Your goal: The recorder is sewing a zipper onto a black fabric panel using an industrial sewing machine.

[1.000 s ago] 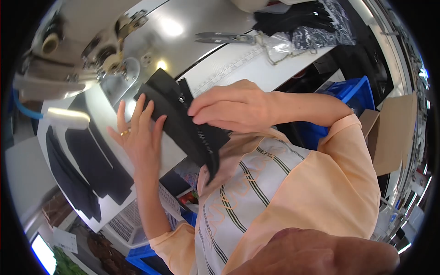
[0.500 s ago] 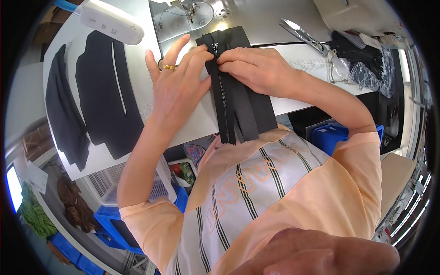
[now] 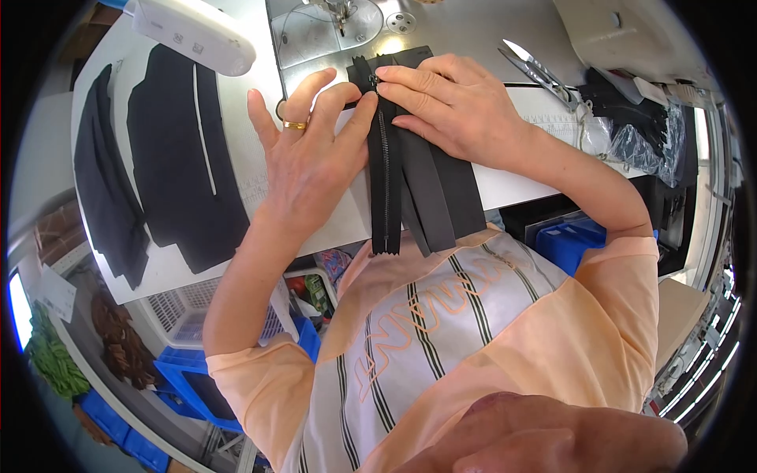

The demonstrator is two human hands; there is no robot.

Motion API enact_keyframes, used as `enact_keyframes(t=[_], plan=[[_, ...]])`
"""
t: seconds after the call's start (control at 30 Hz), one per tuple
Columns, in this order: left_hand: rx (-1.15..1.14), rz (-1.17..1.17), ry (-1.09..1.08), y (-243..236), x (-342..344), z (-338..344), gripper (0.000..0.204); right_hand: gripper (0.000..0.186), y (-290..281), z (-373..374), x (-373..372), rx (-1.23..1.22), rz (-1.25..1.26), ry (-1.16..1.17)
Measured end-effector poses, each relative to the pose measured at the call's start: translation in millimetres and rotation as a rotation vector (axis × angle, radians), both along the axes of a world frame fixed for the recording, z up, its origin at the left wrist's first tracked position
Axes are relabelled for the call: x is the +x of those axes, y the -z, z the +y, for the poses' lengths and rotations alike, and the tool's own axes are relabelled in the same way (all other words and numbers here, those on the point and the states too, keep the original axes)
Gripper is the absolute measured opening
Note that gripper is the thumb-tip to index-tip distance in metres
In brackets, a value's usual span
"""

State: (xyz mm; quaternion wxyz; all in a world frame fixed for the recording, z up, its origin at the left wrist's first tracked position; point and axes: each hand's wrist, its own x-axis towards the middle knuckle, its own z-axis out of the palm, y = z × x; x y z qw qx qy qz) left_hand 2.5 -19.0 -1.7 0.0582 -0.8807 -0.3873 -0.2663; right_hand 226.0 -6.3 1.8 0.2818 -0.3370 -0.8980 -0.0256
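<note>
Your left hand (image 3: 311,165) is half curled, its index fingertip at the left edge of the zip (image 3: 385,158) near the top; you can't tell from here whether it pinches the tape or only steadies it. Your right hand (image 3: 461,106) is loosely open, two fingertips laid by the zip pull (image 3: 374,81) and the thumb apart from them, over the black cloth (image 3: 461,193), seemingly pressing rather than gripping. The zip runs along the left side of that cloth, on the near side of the sewing machine, and its lower end hangs past the table edge by your shirt.

To line this up well, press the two top ends level, let the tape lie flat and straight along the cloth, and check that the loose lower end doesn't twist or drag the top askew. Mind that the pull makes a bump under your fingers.

Beyond your hands is the shiny metal machine bed (image 3: 473,39), with the needle area (image 3: 341,20) above it. On the white table (image 3: 505,185), scissors (image 3: 536,71) lie to the right beside a clear plastic bag (image 3: 670,146), dark cut pieces (image 3: 177,142) to the left. Below stand a white basket (image 3: 193,311) and a blue crate (image 3: 189,382)
</note>
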Motion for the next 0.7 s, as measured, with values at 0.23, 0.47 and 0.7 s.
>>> enact_keyframes(t=[0.23, 0.47, 0.7], plan=[[0.026, -0.007, -0.016, 1, 1, -1, 0.029, 0.04, 1, 1, 0, 0.003, 0.012, -0.008], [0.049, 0.0, -0.025, 2, 3, -1, 0.03, 0.038, 3, 1, 2, 0.008, 0.028, -0.011], [-0.084, -0.033, 0.002, -6, 1, 4, 0.028, 0.036, 4, 4, 2, 0.039, 0.039, -0.057]])
